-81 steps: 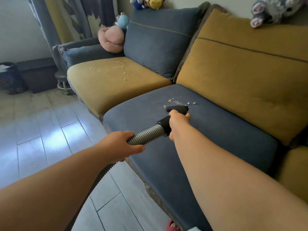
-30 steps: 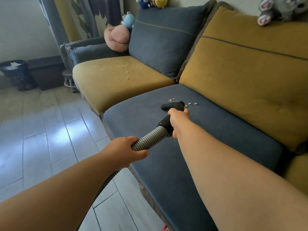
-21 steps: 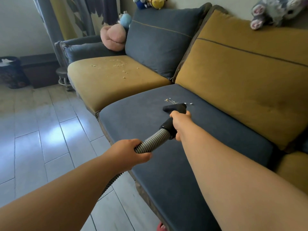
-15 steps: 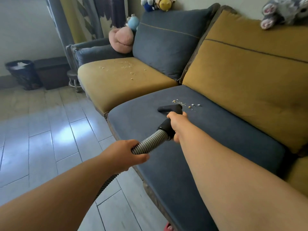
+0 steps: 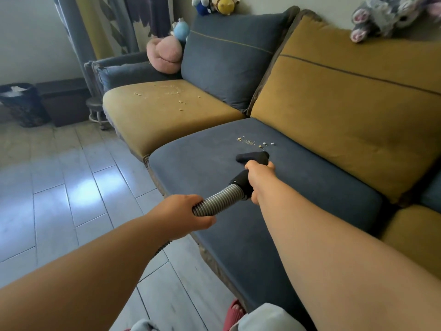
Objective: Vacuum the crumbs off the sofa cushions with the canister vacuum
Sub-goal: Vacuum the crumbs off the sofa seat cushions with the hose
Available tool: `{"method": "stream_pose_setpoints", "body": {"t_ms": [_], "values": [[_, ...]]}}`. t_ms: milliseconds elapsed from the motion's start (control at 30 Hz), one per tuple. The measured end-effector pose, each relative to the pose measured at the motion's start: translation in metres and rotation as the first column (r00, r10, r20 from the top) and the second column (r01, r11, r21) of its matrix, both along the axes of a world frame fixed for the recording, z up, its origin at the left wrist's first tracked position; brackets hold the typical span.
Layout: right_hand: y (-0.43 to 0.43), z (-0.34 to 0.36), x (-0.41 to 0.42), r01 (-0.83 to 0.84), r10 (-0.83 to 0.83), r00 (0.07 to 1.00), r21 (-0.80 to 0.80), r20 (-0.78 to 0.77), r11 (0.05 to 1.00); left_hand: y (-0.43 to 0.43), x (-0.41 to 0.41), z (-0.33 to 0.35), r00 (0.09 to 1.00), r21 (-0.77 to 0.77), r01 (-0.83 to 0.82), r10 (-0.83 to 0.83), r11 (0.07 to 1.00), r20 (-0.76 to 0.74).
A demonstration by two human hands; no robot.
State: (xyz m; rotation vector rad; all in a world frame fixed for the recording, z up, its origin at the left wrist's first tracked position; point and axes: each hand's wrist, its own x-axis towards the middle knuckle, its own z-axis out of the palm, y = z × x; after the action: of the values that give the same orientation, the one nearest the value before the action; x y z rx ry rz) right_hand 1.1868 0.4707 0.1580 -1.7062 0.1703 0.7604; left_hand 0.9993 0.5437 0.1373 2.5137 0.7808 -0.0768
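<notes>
Right hand wrapped round the black nozzle neck, left hand gripping the ribbed hose, nozzle resting on the blue seat cushion — crumbs just beyond it, more crumbs on the yellow seat cushion.

No legible text, label, brand or number anywhere

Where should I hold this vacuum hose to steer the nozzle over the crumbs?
Grip the rigid black cuff just behind the nozzle, from behind and above, as the right hand does: being stiff, it likely aims the head best. The ribbed hose flexes, so the left hand only supports it farther back.
</notes>
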Motion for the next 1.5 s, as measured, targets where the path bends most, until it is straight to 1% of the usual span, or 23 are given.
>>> {"method": "stream_pose_setpoints", "body": {"t_ms": [167,300,400,467,600,733,833,1067,1300,1500], "values": [[0.020,0.001,-0.027,-0.114,0.115,0.993,0.038,-0.017,0.993,0.010,-0.031,0.003,0.999,0.029,-0.047,0.047,0.998,-0.019],[0.029,-0.001,-0.038,-0.136,0.140,0.989,0.082,-0.046,0.987,0.018,-0.044,0.004,0.998,0.066,-0.054,0.056,0.996,-0.034],[0.026,0.004,-0.037,-0.084,0.089,0.995,0.095,-0.051,0.992,0.019,-0.038,0.008,0.998,0.083,-0.049,0.052,0.995,-0.039],[0.017,0.008,-0.029,-0.014,0.018,0.998,0.055,-0.060,0.998,0.016,-0.026,0.012,0.998,0.082,-0.039,0.042,0.996,-0.037],[-0.009,0.006,-0.004,0.121,-0.118,0.990,0.041,-0.072,0.992,0.005,0.007,0.017,0.999,0.105,0.018,-0.013,0.994,-0.042],[-0.034,-0.006,0.023,0.238,-0.235,0.971,0.051,-0.051,0.970,-0.010,0.041,0.009,0.998,0.135,0.064,-0.060,0.989,-0.037],[-0.046,-0.014,0.043,0.281,-0.279,0.959,0.049,-0.037,0.958,-0.019,0.063,-0.002,0.997,0.132,0.075,-0.070,0.989,-0.040],[-0.033,-0.027,0.077,0.243,-0.243,0.970,0.038,-0.016,0.969,-0.009,0.095,-0.019,0.998,0.120,0.041,-0.036,0.992,-0.042],[-0.005,-0.024,0.086,0.167,-0.167,0.986,0.007,-0.015,0.986,0.007,0.098,-0.017,0.999,0.062,-0.005,0.009,0.998,-0.052],[0.005,-0.026,0.086,0.175,-0.174,0.985,0.029,-0.021,0.984,0.014,0.099,-0.018,0.998,0.061,-0.034,0.038,0.998,-0.051]]}}
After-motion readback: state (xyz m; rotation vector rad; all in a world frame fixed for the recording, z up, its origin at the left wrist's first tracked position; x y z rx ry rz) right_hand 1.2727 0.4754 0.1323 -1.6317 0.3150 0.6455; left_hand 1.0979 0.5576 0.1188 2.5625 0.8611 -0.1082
